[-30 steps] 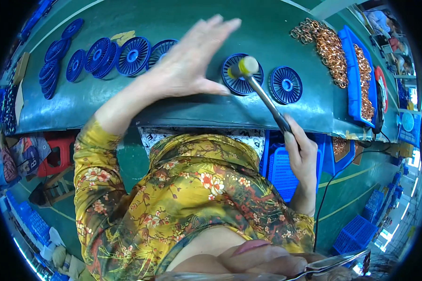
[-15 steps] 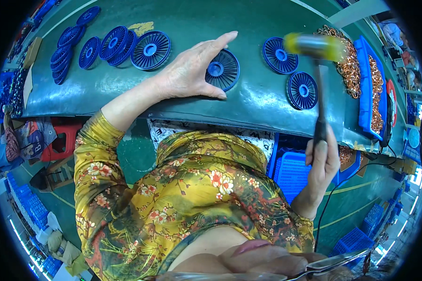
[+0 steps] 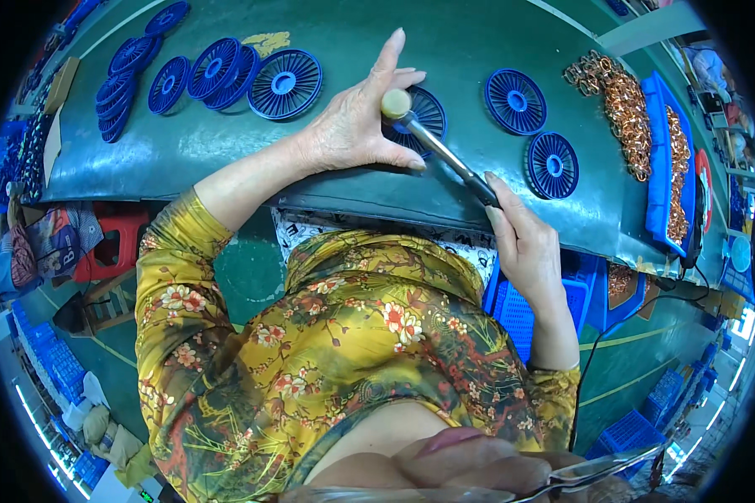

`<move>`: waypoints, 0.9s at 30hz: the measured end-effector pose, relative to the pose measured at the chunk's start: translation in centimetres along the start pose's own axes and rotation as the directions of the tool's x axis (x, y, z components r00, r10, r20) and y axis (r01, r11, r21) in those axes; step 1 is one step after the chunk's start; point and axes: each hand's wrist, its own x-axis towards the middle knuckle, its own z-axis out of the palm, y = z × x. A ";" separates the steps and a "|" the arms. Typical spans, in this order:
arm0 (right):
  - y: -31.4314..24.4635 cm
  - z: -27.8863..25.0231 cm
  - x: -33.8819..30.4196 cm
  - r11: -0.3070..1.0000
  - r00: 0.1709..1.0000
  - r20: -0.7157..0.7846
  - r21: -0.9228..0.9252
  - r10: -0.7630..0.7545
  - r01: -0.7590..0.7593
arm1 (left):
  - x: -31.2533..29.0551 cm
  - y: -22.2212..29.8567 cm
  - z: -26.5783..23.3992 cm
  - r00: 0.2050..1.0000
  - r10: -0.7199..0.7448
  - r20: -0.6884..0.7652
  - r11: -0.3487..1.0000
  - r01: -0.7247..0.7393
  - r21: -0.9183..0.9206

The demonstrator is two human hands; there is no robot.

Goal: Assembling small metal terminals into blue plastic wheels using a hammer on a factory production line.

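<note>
Now our green worktable [image 3: 226, 151] carries the round blue ribbed plastic disc [image 3: 424, 113] near its front edge. Our left hand [image 3: 352, 130] lies flat, fingers spread, steadying it. Our right hand [image 3: 524, 243] is clamped around the metal-handled mallet [image 3: 436, 147], head on the disc.

On the green bench [image 3: 226, 159] there was one mallet [image 3: 432, 142], and two hands were at work on it. Of the blue spoked discs, three lay singly toward the right: one under the mallet head [image 3: 424, 113], one further back [image 3: 516, 101] and one near the edge [image 3: 553, 164]. One large disc [image 3: 283, 83] lay apart at the left, beside an overlapping row [image 3: 155, 67] of about eight more; the exact number there could not be told. One heap of copper coils [image 3: 617, 96] was present.
</note>
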 end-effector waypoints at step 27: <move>-1.3 -0.9 1.3 0.992 0.994 -0.019 0.057 -0.109 0.110 | -3.5 -0.9 -2.6 0.988 -0.102 -0.116 0.984 0.117 0.137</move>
